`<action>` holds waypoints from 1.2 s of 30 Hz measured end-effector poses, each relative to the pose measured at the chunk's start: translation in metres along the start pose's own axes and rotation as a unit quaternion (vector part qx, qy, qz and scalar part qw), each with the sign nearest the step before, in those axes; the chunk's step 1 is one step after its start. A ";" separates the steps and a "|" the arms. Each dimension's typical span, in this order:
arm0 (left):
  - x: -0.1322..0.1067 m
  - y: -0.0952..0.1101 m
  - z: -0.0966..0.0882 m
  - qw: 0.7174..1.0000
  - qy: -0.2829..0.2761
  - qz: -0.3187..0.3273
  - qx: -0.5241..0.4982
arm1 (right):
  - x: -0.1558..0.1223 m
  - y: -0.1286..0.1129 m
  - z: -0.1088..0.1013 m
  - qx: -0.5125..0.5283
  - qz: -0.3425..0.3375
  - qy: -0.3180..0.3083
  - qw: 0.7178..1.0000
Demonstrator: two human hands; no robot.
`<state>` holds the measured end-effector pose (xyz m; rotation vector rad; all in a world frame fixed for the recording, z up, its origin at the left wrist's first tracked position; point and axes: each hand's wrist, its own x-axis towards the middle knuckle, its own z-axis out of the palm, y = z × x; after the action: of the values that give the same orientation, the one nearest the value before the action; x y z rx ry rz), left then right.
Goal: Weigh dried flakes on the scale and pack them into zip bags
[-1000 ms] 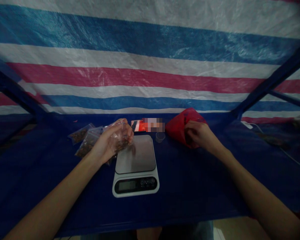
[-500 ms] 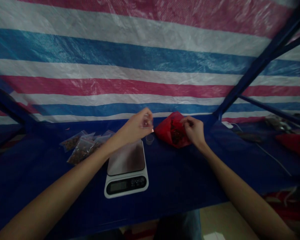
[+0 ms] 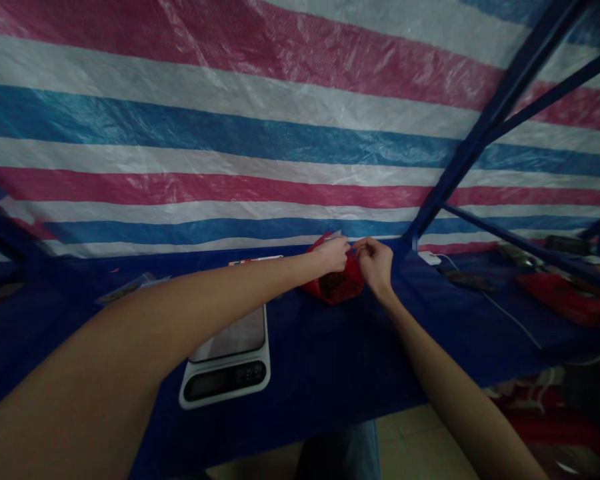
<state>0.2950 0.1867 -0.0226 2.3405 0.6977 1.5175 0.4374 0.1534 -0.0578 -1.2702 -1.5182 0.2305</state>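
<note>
A person's left hand [image 3: 334, 255] and right hand [image 3: 379, 265] are close together at the mouth of a red bag [image 3: 347, 288], on the far side of a blue table [image 3: 315, 367], right of a scale [image 3: 230, 382]. The left fingers curl over the bag and the right fingers bend at its right edge; what either set grips cannot be told. Beyond hangs a striped sheet [image 3: 230, 127].

Our left hand [image 3: 334, 255] and right hand [image 3: 377, 265] are bare, like the forearms [image 3: 433, 360] behind; below them, bluish trousers [image 3: 366, 448] show.
</note>
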 end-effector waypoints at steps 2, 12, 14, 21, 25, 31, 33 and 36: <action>0.004 0.000 -0.002 0.994 -0.098 0.005 0.053 | -0.001 -0.001 0.000 -0.001 -0.006 -0.008 1.000; 0.013 0.013 -0.087 0.923 -0.299 -0.030 0.241 | -0.001 -0.013 -0.002 0.018 -0.092 -0.241 0.966; -0.001 0.013 -0.124 0.935 -0.253 -0.073 0.237 | -0.005 -0.017 0.002 -0.004 -0.146 -0.320 0.936; -0.099 0.016 -0.241 0.952 -0.093 -0.236 0.172 | -0.022 -0.008 0.020 -0.174 -0.214 -0.398 0.875; -0.155 0.025 -0.276 0.896 0.067 -0.423 0.119 | -0.028 -0.010 0.025 -0.235 -0.222 -0.381 0.866; -0.199 0.034 -0.283 0.864 0.142 -0.471 0.111 | -0.032 -0.017 0.032 -0.307 -0.232 -0.382 0.840; -0.207 0.031 -0.281 0.876 0.123 -0.444 0.144 | -0.032 -0.015 0.033 -0.311 -0.234 -0.377 0.840; -0.218 0.024 -0.281 0.892 0.071 -0.391 0.215 | -0.030 -0.012 0.033 -0.286 -0.241 -0.377 0.847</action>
<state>-0.0270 0.0411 -0.0640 1.7915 1.8903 1.2190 0.3992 0.1397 -0.0794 -1.2446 -2.6864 -0.0888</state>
